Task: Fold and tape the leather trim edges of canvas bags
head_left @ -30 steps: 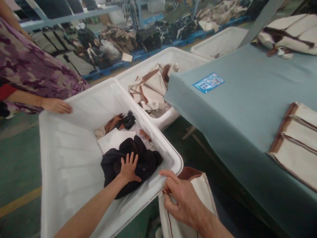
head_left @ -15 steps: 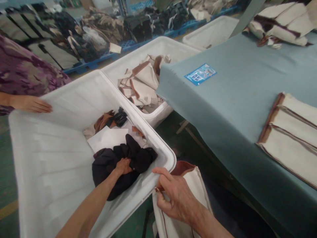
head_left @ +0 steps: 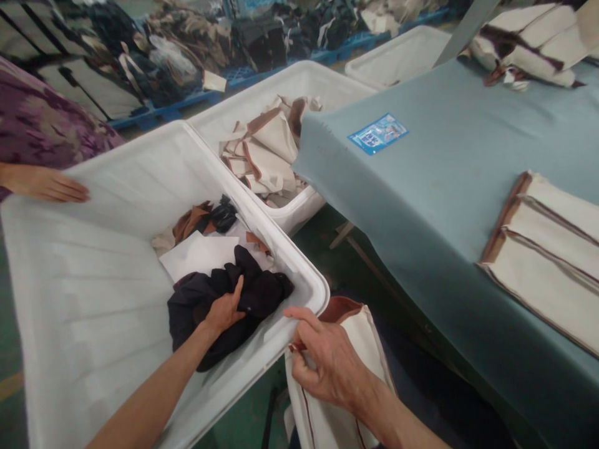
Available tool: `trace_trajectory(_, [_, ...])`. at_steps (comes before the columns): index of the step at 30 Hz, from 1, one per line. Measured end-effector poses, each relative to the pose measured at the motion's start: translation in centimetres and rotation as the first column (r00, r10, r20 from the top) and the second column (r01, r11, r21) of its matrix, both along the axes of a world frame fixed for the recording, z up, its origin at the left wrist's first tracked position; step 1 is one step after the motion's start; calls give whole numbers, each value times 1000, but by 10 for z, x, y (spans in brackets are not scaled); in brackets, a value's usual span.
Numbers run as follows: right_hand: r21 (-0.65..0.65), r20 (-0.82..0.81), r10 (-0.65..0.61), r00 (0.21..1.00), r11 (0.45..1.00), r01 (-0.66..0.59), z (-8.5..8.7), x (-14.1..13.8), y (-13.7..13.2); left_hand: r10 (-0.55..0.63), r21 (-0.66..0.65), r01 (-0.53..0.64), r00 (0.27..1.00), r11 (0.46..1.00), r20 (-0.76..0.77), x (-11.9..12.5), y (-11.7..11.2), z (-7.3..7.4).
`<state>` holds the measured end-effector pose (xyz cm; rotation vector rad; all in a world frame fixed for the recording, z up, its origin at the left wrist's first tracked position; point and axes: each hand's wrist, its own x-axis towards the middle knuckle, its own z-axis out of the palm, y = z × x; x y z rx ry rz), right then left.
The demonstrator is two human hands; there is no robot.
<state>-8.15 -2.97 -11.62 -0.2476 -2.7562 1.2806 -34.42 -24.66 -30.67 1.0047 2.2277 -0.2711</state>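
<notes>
My left hand (head_left: 223, 310) reaches down into a large white plastic bin (head_left: 93, 262) and its fingers are closed on a crumpled black cloth (head_left: 255, 293) lying on the bin floor. Under the cloth lies a white sheet (head_left: 196, 255), with brown and black scraps (head_left: 206, 219) behind it. My right hand (head_left: 327, 362) is outside the bin's near corner and pinches the brown-trimmed top edge of a cream canvas bag (head_left: 360, 349) that hangs below the rim.
Another person's hand (head_left: 47, 185) rests on the bin's far left rim. A second white bin (head_left: 299, 78) holds cream and brown bag pieces. A grey-blue table (head_left: 421, 187) at right carries stacked cream bags (head_left: 547, 249) and a blue sticker (head_left: 377, 133).
My left hand went from lying flat on the black cloth to gripping it. The view has shifted left and down a little. My right hand stays on the bag's edge.
</notes>
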Motion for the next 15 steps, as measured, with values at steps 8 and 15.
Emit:
trace_trajectory(8, [12, -70, -16, 997, 1000, 17, -2, 0, -2, -84, -73, 95, 987, 993, 140, -23, 30, -17])
trace_trajectory(15, [11, -89, -50, 995, 999, 51, -3, -3, -5, -50, -31, 55, 988, 998, 149, -2, 21, 2])
